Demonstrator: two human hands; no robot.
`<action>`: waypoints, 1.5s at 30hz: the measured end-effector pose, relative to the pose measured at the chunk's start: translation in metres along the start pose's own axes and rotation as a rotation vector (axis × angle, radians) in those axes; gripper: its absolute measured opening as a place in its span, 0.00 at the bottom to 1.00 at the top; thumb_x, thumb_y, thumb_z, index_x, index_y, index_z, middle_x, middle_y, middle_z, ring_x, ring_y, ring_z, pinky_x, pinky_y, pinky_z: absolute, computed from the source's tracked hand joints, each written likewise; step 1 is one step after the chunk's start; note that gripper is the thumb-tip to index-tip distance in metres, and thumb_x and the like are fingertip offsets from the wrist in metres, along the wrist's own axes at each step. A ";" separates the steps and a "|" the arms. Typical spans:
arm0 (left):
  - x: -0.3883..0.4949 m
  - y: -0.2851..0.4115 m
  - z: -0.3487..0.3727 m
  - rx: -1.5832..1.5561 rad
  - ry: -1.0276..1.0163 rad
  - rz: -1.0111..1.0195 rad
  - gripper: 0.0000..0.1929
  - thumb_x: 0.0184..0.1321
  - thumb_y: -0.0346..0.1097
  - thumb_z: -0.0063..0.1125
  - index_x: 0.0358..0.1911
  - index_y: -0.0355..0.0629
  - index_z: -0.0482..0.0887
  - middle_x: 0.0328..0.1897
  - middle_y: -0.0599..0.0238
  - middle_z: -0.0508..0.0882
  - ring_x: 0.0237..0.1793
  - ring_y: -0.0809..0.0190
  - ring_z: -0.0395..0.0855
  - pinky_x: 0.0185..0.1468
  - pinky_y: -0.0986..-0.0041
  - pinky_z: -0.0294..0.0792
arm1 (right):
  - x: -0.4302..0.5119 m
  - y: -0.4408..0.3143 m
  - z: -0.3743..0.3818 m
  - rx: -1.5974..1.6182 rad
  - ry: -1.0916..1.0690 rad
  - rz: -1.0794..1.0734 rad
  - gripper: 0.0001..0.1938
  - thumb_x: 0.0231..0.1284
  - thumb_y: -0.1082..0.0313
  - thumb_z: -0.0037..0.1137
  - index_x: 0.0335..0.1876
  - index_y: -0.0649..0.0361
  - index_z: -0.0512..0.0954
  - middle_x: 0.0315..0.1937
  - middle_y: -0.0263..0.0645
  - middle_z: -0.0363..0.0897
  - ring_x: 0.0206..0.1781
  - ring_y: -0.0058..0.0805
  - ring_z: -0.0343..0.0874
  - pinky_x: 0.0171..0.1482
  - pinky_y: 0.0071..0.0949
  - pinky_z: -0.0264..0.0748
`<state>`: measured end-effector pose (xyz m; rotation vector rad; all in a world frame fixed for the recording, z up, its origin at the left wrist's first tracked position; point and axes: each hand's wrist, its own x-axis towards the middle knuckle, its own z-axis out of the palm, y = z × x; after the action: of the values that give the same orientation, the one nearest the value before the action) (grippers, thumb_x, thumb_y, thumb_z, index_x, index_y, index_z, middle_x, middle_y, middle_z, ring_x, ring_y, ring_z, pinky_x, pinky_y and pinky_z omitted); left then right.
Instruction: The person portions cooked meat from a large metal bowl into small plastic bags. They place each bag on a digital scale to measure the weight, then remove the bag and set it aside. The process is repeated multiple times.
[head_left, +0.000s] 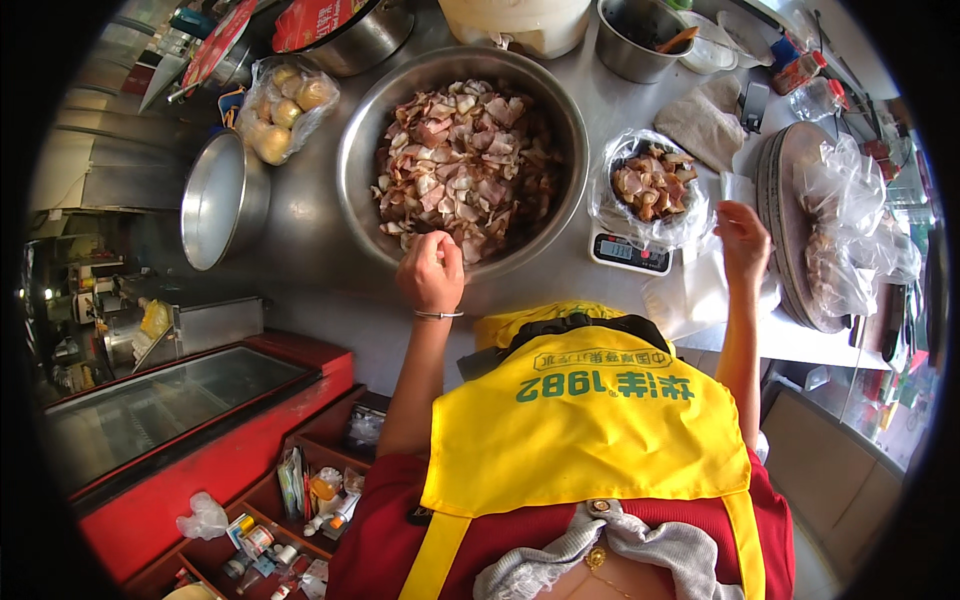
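Sliced meat (461, 161) fills much of a wide steel basin (351, 187) on the metal worktop. At the basin's near rim is my left hand (433, 274), its fingers curled; whether anything is inside them is hidden. My right hand (742, 236) is raised at the right side of a small digital scale (630, 253), fingers bent together. I cannot tell whether it pinches the bag's edge. On the scale sits a container lined with a clear plastic bag (703, 214), with a smaller portion of meat slices (652, 184) in it.
Left of the basin stand a tilted steel bowl (214, 199) and a bag of round yellowish produce (287, 112). Behind are a white bucket (517, 26) and a steel pot (637, 45). A cloth (701, 120) and stacked round boards (787, 225) with a filled plastic bag (844, 225) lie right.
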<state>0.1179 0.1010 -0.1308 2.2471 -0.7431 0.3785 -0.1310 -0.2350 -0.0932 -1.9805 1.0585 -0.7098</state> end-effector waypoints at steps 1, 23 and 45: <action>0.000 0.000 0.001 -0.006 -0.002 -0.001 0.01 0.53 0.30 0.58 0.27 0.45 0.80 0.22 0.65 0.78 0.22 0.59 0.78 0.28 0.67 0.69 | -0.002 -0.015 0.012 -0.009 -0.048 0.005 0.08 0.61 0.75 0.57 0.44 0.59 0.82 0.33 0.33 0.84 0.33 0.17 0.82 0.38 0.17 0.76; 0.000 0.000 -0.002 -0.095 0.038 0.029 0.02 0.53 0.28 0.57 0.27 0.46 0.79 0.23 0.65 0.78 0.23 0.55 0.78 0.28 0.66 0.69 | 0.017 -0.127 0.173 -0.367 -0.617 -0.538 0.05 0.54 0.68 0.57 0.33 0.58 0.80 0.31 0.40 0.84 0.37 0.44 0.83 0.41 0.38 0.77; 0.001 0.003 -0.005 -0.041 0.010 0.037 0.03 0.53 0.29 0.58 0.27 0.48 0.79 0.24 0.69 0.79 0.22 0.61 0.79 0.28 0.70 0.70 | 0.021 -0.036 0.030 -0.325 -0.159 -0.136 0.14 0.54 0.69 0.62 0.48 0.55 0.80 0.46 0.40 0.81 0.38 0.28 0.83 0.42 0.27 0.78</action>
<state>0.1172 0.1029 -0.1251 2.1944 -0.7812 0.3894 -0.0825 -0.2288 -0.0778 -2.3627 0.9990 -0.4609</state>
